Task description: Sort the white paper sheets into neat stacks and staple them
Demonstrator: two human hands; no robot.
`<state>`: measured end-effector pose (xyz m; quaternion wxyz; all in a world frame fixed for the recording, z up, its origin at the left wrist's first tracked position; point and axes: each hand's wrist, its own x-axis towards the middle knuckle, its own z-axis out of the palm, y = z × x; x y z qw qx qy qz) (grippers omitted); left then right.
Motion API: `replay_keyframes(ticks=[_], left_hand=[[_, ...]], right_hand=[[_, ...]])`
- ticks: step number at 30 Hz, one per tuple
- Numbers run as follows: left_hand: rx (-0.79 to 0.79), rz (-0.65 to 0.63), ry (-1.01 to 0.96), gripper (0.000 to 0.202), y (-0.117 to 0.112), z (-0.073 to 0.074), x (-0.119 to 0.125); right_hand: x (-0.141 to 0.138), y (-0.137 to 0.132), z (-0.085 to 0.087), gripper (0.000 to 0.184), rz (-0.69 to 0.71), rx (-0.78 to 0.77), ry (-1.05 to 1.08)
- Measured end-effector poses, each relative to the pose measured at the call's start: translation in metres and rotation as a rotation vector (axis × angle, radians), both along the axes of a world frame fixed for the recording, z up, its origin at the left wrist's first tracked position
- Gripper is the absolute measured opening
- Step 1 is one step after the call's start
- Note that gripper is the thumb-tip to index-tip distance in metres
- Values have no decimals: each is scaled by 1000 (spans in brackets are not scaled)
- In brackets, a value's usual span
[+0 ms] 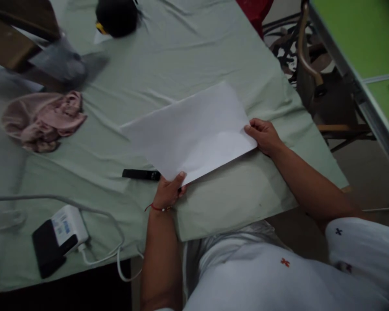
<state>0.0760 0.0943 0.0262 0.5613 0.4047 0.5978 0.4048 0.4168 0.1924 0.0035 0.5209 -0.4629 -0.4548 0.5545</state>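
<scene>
A plain white sheet of paper (pixel 194 134) is held a little above the cloth-covered table, slightly bent along its length. My left hand (pixel 170 190) grips its near left corner, thumb on top and fingers underneath; a red string bracelet is on that wrist. At the near right corner, my right hand (pixel 262 136) pinches the sheet between thumb and curled fingers. A slim black object (pixel 139 174) with small markings lies on the cloth just left of my left hand, its right end partly hidden by the paper and hand.
A pale green cloth (pixel 188 47) covers the table. Pink crumpled fabric (pixel 47 119) lies at left. A white-and-black device (pixel 68 229) with a white cable sits near left. A dark round object (pixel 116 17) stands at the back. A chair (pixel 327 95) and green table (pixel 366 39) are at right.
</scene>
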Motion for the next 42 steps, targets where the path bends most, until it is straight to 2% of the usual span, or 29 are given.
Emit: replay_keyframes(ticks=[3, 5, 8, 11, 17, 22, 27, 31, 35, 39, 42], left_hand=[[-78, -34, 55, 42, -2, 0, -6], [-135, -95, 97, 41, -2, 0, -9], [-170, -180, 144, 42, -3, -1, -15], [-172, -201, 159, 42, -3, -3, -18], [-174, -237, 151, 42, -3, 2, -18], [-201, -225, 138, 42, -3, 9, -17], [-178, -234, 143, 46, -4, 5, -20], [-158, -221, 121, 57, -4, 3, -20], [-175, -231, 75, 64, -3, 3, -17], [-185, -207, 31, 61, -2, 4, -15], [-188, -180, 8, 58, -2, 4, -15]], right_hand=[[1, -1, 5, 51, 26, -53, 65], [1, 1, 8, 57, -10, -85, 90], [-1, 6, 11, 54, -98, -100, 127], [-2, 8, 12, 53, -149, -101, 138], [0, 7, 12, 49, -154, -102, 144], [3, 9, 7, 49, -202, -67, 123], [8, 11, 4, 52, -250, -35, 80], [13, 14, 2, 60, -298, -33, 1], [15, 16, 0, 59, -313, -34, 0], [12, 14, 1, 58, -321, -21, 20], [7, 9, 6, 53, -266, -41, 71]])
